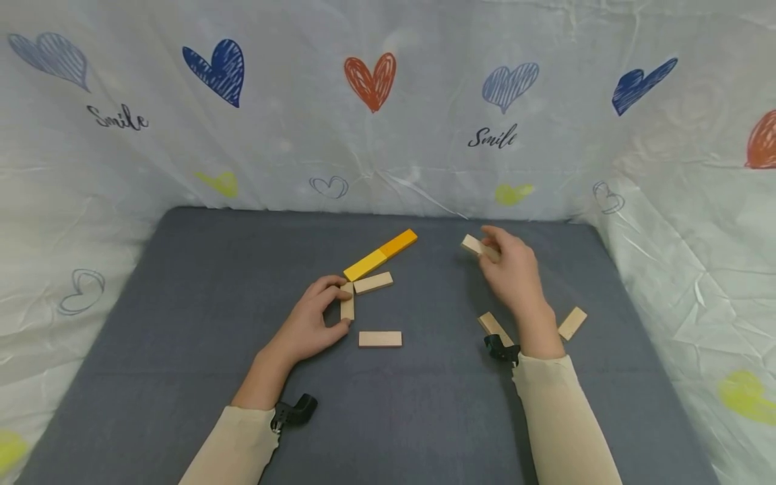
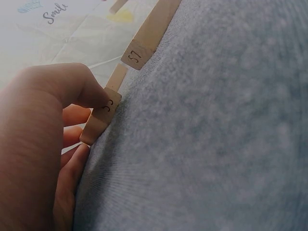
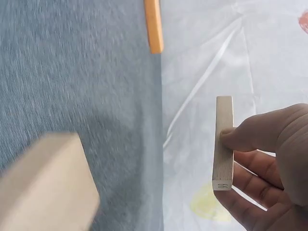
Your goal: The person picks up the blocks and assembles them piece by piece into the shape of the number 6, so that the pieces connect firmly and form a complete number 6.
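Note:
Curled round a pale wooden block (image 1: 347, 308), my left hand (image 1: 311, 322) holds it against the table; the left wrist view shows a number on that block's end (image 2: 110, 103). At the block's far end lie another pale block (image 1: 374, 283) and a yellow block (image 1: 365, 265), which lines up end to end with an orange block (image 1: 399, 243). My right hand (image 1: 515, 273) pinches a pale wooden block (image 1: 471, 244) between thumb and fingers, above the table's far right part. In the right wrist view this block (image 3: 222, 166) shows a number on its end.
One loose pale block (image 1: 380, 339) lies right of my left hand. Two more, one block (image 1: 495, 329) left of my right wrist and another block (image 1: 572, 323) to its right, rest on the grey table cloth (image 1: 424, 404). A heart-printed white sheet (image 1: 424, 155) hangs behind.

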{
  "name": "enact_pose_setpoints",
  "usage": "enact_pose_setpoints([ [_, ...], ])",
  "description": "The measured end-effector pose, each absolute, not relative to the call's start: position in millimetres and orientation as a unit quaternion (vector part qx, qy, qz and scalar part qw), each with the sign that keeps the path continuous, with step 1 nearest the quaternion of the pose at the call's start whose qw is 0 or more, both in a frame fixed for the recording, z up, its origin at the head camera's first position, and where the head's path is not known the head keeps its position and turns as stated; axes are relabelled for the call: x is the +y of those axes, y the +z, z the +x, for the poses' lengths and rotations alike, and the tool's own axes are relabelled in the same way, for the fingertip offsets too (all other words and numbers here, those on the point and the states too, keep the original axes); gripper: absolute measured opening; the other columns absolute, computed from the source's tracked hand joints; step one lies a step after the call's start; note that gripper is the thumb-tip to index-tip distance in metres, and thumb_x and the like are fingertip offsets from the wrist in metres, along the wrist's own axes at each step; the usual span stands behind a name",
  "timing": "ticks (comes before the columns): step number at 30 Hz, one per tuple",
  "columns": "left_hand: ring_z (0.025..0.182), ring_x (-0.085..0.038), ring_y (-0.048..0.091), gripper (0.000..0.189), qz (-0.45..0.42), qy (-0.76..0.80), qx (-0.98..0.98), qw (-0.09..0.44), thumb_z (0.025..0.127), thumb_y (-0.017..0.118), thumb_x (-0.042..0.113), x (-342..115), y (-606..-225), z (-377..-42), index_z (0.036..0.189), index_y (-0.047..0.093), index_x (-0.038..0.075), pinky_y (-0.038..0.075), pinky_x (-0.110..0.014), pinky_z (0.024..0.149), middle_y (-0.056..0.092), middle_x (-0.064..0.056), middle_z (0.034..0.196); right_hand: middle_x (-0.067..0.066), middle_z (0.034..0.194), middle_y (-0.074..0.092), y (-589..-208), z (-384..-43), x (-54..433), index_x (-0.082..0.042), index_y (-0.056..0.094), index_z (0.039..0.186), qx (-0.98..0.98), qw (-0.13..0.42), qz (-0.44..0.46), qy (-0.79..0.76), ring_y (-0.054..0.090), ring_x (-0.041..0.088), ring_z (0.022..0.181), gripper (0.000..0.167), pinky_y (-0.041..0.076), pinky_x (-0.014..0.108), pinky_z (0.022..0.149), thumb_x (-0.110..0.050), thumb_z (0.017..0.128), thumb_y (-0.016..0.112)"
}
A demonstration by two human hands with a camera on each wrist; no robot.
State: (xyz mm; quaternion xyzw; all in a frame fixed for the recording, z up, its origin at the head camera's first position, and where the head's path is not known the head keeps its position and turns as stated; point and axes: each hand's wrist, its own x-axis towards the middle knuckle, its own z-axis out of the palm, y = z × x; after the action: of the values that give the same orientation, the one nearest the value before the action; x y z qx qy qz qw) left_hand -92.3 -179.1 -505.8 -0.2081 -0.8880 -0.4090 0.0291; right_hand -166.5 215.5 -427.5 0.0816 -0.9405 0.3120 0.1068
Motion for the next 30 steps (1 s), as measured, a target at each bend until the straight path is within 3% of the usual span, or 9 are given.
enact_pose_setpoints([
  [30,0.144,-0.033,0.049,0.038,-0.206,-0.405,-0.891,0.026,0.094,0.082,0.014,-179.5,-503.8,-92.3,0.13,0.071,0.009,0.044,-0.057,0.118,0.054,-0.008,0.155,0.012,0.125,0.073,-460.0,-145.2,143.5,-0.006,0.068,0.146,-0.933,0.078,0.131,0.327,0.066,0.034,0.113,0.046,0.055,0.056,0.098,-0.003,0.101,0.074],
])
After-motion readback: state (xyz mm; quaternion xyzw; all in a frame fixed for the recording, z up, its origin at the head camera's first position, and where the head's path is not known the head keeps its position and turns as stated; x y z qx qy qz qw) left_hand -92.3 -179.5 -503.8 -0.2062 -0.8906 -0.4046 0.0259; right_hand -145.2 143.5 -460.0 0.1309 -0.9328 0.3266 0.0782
